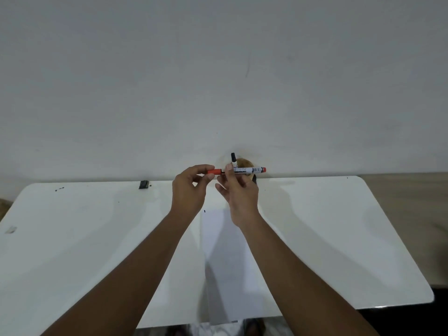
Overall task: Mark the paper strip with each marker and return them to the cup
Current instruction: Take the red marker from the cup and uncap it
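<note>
Both forearms reach forward from the near edge over the white table (339, 238), meeting above its far middle. Beneath them the paper strip (218, 238) lies flat, running from near to far. The left hand (189, 190) is raised with fingers curled, pinching the red cap end of the red marker (242, 170). The right hand (240, 192) grasps the white barrel between thumb and fingers, the other fingers loosely spread. The marker lies level, left to right. Just behind, the cup (244, 163) holds a black-capped marker (233, 160) upright against the wall (218, 69).
</note>
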